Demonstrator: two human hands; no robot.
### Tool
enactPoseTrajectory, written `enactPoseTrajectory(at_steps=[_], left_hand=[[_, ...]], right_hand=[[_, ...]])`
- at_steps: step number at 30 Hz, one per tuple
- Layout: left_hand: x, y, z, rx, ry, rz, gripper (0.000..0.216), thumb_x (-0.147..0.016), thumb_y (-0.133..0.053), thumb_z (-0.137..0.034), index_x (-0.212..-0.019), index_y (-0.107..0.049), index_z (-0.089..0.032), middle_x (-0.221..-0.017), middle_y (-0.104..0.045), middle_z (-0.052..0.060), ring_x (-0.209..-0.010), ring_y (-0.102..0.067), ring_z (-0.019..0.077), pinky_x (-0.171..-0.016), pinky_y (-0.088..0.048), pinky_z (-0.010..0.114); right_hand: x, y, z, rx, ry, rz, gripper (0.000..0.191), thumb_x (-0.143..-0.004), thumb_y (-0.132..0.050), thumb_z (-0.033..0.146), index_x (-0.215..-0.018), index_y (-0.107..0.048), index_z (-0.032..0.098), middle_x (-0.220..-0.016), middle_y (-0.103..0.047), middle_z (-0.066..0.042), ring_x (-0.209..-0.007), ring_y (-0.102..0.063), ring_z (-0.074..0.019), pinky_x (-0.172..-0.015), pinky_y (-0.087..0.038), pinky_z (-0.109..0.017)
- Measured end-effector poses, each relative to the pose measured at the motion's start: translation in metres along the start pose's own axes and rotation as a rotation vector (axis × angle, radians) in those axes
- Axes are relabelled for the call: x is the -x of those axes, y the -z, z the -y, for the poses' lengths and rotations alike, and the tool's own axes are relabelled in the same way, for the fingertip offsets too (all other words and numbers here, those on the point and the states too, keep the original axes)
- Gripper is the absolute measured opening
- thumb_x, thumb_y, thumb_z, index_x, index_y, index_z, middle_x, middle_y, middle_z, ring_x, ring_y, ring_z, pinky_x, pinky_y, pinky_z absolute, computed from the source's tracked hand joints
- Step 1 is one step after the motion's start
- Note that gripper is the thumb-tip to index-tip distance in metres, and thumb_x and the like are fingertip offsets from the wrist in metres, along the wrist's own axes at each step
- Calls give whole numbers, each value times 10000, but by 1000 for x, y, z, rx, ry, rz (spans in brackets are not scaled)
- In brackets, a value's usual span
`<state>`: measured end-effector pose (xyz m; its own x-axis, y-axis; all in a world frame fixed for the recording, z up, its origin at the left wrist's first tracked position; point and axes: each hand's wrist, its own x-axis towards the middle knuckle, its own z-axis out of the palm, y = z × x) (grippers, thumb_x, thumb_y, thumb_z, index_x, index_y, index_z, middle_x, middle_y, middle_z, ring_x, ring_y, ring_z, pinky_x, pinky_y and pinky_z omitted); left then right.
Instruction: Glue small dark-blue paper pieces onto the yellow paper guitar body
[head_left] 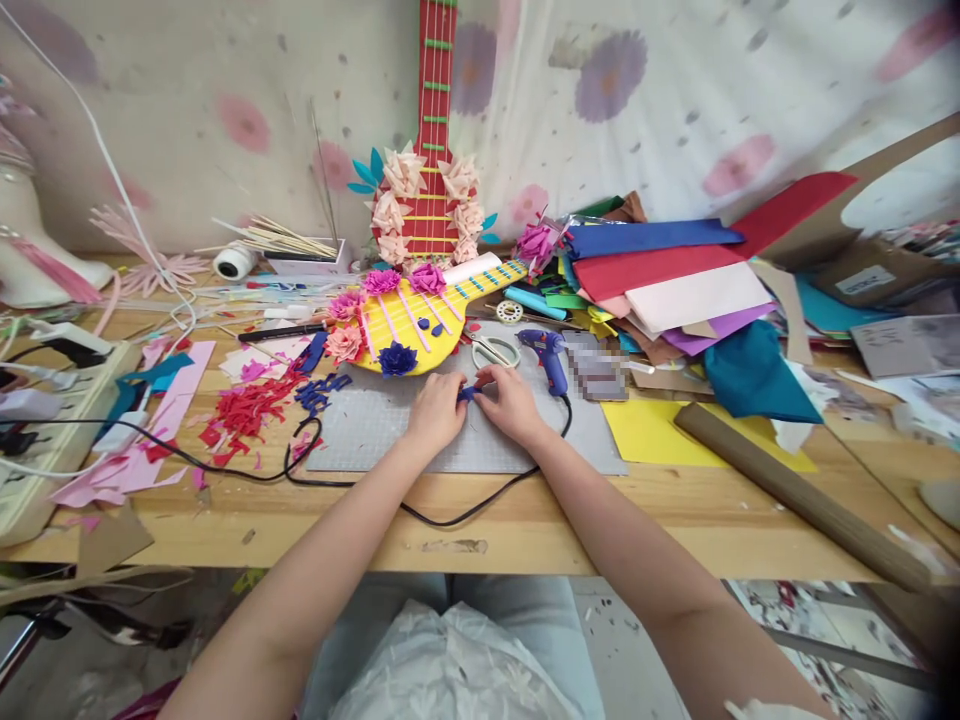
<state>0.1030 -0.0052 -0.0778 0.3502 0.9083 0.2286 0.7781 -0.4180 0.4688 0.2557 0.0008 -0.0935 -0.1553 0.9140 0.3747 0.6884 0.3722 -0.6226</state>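
Observation:
Over the grey cutting mat, my left hand and my right hand meet with fingers closed on a small piece of dark blue paper. Its exact shape is mostly hidden by my fingertips. Just beyond them lies a yellow paper guitar with pink flowers and a dark blue paper flower. A pair of scissors and a roll of tape lie behind my right hand. To its right rests a blue glue gun.
Red paper scraps and blue paper scraps lie left of the mat. The black cord loops along the front. On the right are a brown roll, yellow paper and stacked coloured sheets. A red guitar stands behind.

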Motion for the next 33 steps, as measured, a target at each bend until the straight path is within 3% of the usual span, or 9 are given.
enactPoseTrajectory(at_steps=[5, 10, 16, 20, 24, 33], left_hand=[[4, -14, 11, 137, 56, -120, 224, -761, -540, -135, -979, -538, -188, -1011, -638, 90, -981, -524, 247, -877, -429, 387], [2, -12, 10, 251, 170, -126, 297, -717, -596, -121, -991, -517, -202, -861, -640, 51, -896, -552, 218, -829, -439, 370], [2, -12, 12, 367, 196, -135, 258, -727, -556, -85, -949, -490, -199, -804, -622, 26, -815, -575, 172, -784, -452, 324], [3, -12, 13, 472, 211, -167, 267, -739, -559, -109, -966, -450, -196, -820, -619, 20, -750, -571, 140, -732, -457, 286], [5, -11, 13, 506, 197, -179, 280, -735, -568, -125, -967, -432, -204, -829, -616, 7, -723, -573, 123, -685, -447, 259], [2, -11, 12, 555, 198, -223, 324, -715, -614, -156, -1001, -467, -189, -987, -641, 54, -797, -576, 128, -635, -436, 238]], right_hand=[[1, -3, -1, 29, 39, 31, 271, -722, -577, 139, -981, -537, 207, -879, -661, -31, -913, -541, -208, -831, -419, -373], [0, -6, -3, 18, 36, 11, 279, -723, -559, 133, -990, -539, 210, -866, -655, -31, -916, -544, -211, -832, -421, -380], [1, -5, -2, 4, 54, 0, 326, -698, -531, 96, -1003, -547, 210, -936, -664, -35, -971, -531, -220, -866, -421, -386], [2, -2, 6, -34, 92, -28, 348, -684, -526, 85, -1005, -555, 214, -981, -663, -39, -988, -529, -222, -898, -414, -395], [3, -3, 10, -40, 105, -12, 315, -708, -568, 136, -1012, -552, 219, -892, -673, -32, -937, -540, -227, -867, -415, -405], [1, -6, 10, -183, -34, -51, 217, -735, -583, 149, -938, -547, 218, -803, -653, -13, -835, -592, -187, -827, -434, -374]])
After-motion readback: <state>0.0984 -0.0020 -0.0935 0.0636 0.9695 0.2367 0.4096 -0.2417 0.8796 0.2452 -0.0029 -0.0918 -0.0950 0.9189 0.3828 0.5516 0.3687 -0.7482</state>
